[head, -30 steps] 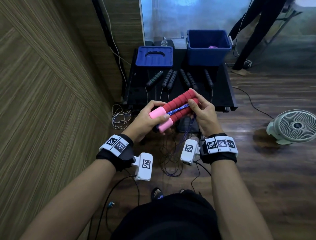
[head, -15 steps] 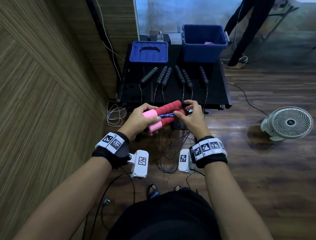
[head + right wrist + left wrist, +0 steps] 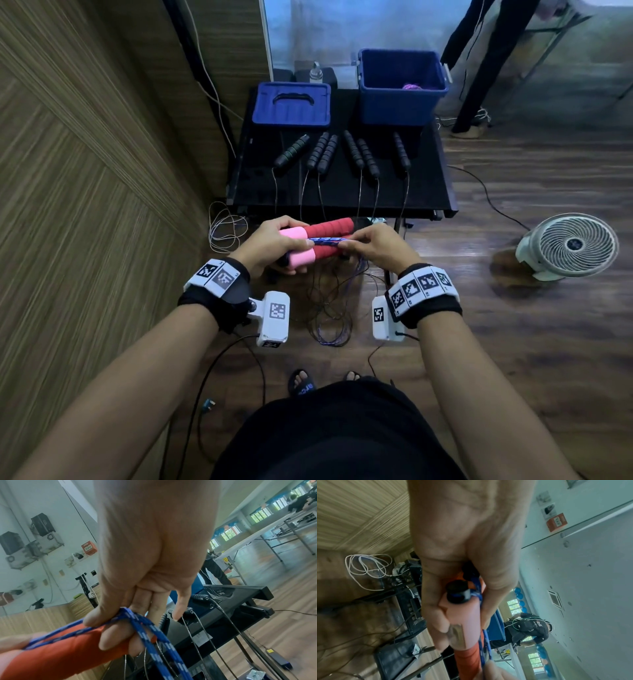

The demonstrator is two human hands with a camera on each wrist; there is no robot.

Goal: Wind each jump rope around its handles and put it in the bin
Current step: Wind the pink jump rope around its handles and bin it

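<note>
Two red-and-pink handles gripped by left hand; right hand fingers pinch blue rope at centre frame.

Matt foam handles — braided rope — glossy table

Six black handles; two red handles; one bin

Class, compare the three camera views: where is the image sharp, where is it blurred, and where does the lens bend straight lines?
Head view: evenly lit and sharp on the red handles, while the wall panels bow outward near the edges. Left wrist view: the left hand is blurred and fills the frame. Right wrist view: the blue rope is fairly crisp, though the right hand is soft.
</note>
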